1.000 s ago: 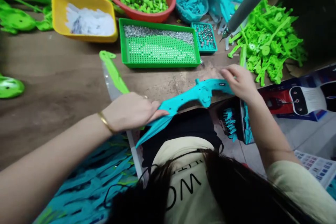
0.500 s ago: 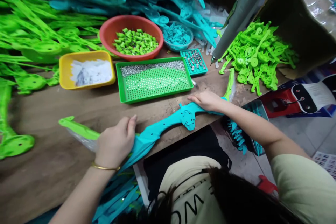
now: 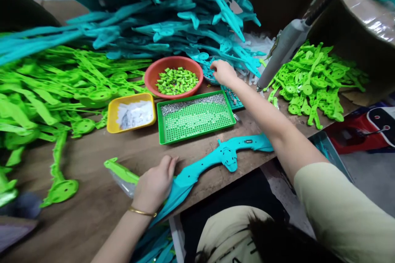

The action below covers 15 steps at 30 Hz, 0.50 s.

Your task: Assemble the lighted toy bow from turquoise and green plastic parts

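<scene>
While the left hand (image 3: 156, 185) presses flat on the long teal plastic part (image 3: 212, 162), the right hand (image 3: 222, 72) reaches into the small teal bowl (image 3: 208, 74).

The teal part lies along the near edge of the worktop (image 3: 92, 209), running from about 7 o'clock to 3 o'clock of the view; the left grip is released, palm down on its lower end, partly over a green piece in a clear sleeve (image 3: 121, 171). The right grip curls into the bowl at 12 o'clock, and whether it clasps anything cannot be told. Just at 9 o'clock of that hand sits the red bowl of green bits (image 3: 173, 77); at its 6 o'clock, the green screw tray (image 3: 196, 116). A yellow tub (image 3: 132, 111) lies at 9 o'clock of the tray.
</scene>
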Motion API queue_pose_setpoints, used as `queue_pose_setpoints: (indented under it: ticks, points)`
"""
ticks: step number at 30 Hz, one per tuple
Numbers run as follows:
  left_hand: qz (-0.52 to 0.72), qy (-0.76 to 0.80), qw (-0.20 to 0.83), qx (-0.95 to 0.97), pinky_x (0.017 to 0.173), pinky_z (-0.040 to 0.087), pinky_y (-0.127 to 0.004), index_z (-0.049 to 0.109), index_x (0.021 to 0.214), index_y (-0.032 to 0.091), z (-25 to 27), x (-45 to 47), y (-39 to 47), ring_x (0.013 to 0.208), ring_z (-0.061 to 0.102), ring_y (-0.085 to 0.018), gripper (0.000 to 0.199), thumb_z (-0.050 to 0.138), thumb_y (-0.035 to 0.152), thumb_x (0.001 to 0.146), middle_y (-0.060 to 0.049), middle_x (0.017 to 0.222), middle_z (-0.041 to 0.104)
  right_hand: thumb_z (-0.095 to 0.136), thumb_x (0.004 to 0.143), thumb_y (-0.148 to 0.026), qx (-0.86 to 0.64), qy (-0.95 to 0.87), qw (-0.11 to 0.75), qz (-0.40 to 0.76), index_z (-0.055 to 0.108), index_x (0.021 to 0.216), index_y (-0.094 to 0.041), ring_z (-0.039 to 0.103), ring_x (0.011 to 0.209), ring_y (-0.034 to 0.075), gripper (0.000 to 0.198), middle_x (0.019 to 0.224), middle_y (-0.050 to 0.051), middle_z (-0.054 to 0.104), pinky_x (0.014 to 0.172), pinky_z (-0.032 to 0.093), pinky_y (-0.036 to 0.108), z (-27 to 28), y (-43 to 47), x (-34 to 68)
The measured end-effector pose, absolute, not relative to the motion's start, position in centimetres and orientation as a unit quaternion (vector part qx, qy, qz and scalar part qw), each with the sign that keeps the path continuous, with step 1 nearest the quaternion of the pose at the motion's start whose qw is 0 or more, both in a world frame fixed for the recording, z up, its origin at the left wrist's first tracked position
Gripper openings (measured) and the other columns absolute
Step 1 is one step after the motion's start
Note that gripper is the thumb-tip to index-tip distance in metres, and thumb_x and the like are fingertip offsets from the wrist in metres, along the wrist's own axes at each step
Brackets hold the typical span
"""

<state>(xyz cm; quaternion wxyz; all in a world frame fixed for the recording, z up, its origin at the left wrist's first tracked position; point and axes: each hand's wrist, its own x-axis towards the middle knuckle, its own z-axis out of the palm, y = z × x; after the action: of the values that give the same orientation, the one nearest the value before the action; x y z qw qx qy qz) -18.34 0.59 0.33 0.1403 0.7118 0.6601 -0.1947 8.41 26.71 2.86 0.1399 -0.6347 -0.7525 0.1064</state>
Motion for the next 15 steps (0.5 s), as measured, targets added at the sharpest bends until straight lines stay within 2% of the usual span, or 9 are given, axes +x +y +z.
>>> queue_pose_setpoints:
  ticks: [3,7,10,12,14,15]
  points:
    - [-0.184,0.670,0.143,0.705,0.060,0.035,-0.031,0.051,0.096,0.022,0.3,-18.3,0.5,0.079,0.071,-0.029,0.039,0.016,0.038,0.101,-0.011,0.080,0.074,0.051,0.086,-0.014,-0.620,-0.764,0.121,0.132,0.068,0.110,-0.014,0.058,0.110,0.026,0.029,0.121,0.013,0.065,0.093,0.045,0.038,1.6,28.8,7.8]
    - [-0.168,0.682,0.144,0.697,0.059,0.034,-0.030,0.051,0.095,0.022,0.2,-18.4,0.5,0.079,0.071,-0.029,0.036,0.020,0.038,0.100,-0.011,0.078,0.073,0.040,0.095,-0.022,-0.612,-0.764,0.182,0.094,0.066,0.111,-0.014,0.057,0.111,0.025,0.032,0.122,0.014,0.062,0.095,0.043,0.039,2.5,27.3,7.5]
    - [-0.174,0.680,0.141,0.698,0.059,0.035,-0.030,0.052,0.093,0.023,0.2,-18.3,0.6,0.076,0.070,-0.028,0.036,0.021,0.039,0.099,-0.009,0.076,0.072,0.037,0.094,-0.018,-0.598,-0.760,0.239,0.091,0.063,0.104,-0.013,0.059,0.101,0.022,0.029,0.108,0.012,0.066,0.091,0.042,0.037,4.3,23.3,8.1]
    - [-0.181,0.679,0.138,0.698,0.059,0.035,-0.030,0.052,0.093,0.023,0.3,-18.3,0.7,0.074,0.070,-0.027,0.036,0.020,0.040,0.099,-0.008,0.074,0.071,0.042,0.091,-0.017,-0.565,-0.773,0.250,0.141,0.062,0.096,-0.013,0.059,0.090,0.018,0.021,0.097,0.008,0.067,0.085,0.043,0.033,5.4,19.7,9.1]
    - [-0.184,0.679,0.138,0.697,0.059,0.034,-0.030,0.051,0.092,0.024,0.3,-18.3,0.8,0.073,0.069,-0.027,0.037,0.020,0.041,0.099,-0.007,0.072,0.069,0.047,0.087,-0.016,-0.512,-0.804,0.202,0.226,0.061,0.091,-0.013,0.056,0.080,0.014,0.015,0.088,0.005,0.066,0.076,0.043,0.029,6.0,16.0,10.5]
    - [-0.182,0.678,0.138,0.699,0.059,0.034,-0.030,0.050,0.091,0.024,0.3,-18.3,0.8,0.072,0.068,-0.027,0.037,0.019,0.042,0.098,-0.007,0.071,0.068,0.049,0.086,-0.016,-0.470,-0.825,0.146,0.279,0.060,0.090,-0.014,0.055,0.077,0.013,0.013,0.085,0.004,0.065,0.074,0.042,0.027,6.1,14.5,11.4]
